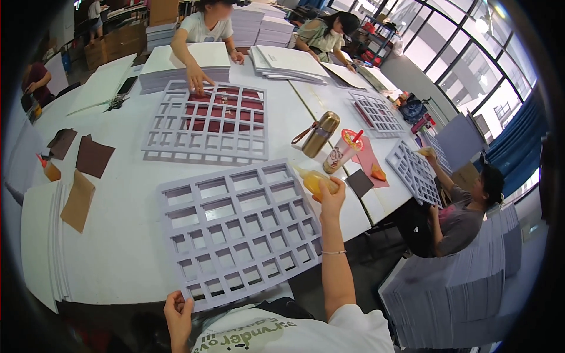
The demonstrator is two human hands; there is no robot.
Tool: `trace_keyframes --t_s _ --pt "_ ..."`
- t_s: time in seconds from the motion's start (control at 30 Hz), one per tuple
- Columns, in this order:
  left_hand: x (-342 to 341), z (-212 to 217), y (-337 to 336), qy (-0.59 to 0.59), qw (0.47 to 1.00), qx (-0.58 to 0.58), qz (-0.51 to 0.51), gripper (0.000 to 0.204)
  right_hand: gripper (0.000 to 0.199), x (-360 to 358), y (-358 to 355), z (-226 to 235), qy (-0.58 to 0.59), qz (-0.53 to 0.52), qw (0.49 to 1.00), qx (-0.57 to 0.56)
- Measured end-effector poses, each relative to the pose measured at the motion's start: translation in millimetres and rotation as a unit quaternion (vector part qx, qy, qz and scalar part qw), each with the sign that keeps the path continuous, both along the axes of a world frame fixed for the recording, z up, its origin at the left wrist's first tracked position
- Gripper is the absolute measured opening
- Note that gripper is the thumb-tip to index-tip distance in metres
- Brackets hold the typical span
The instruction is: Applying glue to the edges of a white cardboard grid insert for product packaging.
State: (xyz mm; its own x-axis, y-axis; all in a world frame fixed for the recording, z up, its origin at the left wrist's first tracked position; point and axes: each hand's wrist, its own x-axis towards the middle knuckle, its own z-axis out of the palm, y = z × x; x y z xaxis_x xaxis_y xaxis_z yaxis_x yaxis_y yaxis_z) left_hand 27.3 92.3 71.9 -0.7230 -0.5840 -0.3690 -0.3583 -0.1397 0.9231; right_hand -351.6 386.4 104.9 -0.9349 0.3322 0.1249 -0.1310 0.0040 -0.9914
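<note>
Where under right fingers (339, 186), yellow bottle (315, 183) hidden

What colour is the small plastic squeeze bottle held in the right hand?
The squeeze bottle is amber yellow, seen best in the head view.

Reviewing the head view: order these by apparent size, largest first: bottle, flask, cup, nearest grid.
1. Nearest grid
2. Flask and cup: too alike to rank
3. Bottle: smallest as seen, though the right hand partly covers it
</note>
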Motion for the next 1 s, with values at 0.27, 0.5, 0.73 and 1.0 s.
trace_keyframes --t_s 0.27,0.5,0.73,1.0 --pt "-7.1 -9.8 -13.4 0.025 0.995 0.076 0.051 0.031 0.039 -12.1 -21.1 -1.9 0.004 -0.027 0.998 0.049" --pt "-13.6 -2.9 -13.6 0.065 0.991 0.09 0.078 0.046 0.035 -27.3 -17.8 -23.2 0.038 -0.074 0.987 0.135" --pt "-12.4 -3.5 -18.1 0.064 0.991 0.106 0.056 0.047 0.036 -19.0 -30.1 -22.0 0.043 -0.102 0.978 0.178" --pt "-11.0 -3.5 -20.0 0.061 0.991 0.109 0.052 0.047 0.037 17.1 -76.9 -28.0 0.048 -0.023 0.986 0.158"
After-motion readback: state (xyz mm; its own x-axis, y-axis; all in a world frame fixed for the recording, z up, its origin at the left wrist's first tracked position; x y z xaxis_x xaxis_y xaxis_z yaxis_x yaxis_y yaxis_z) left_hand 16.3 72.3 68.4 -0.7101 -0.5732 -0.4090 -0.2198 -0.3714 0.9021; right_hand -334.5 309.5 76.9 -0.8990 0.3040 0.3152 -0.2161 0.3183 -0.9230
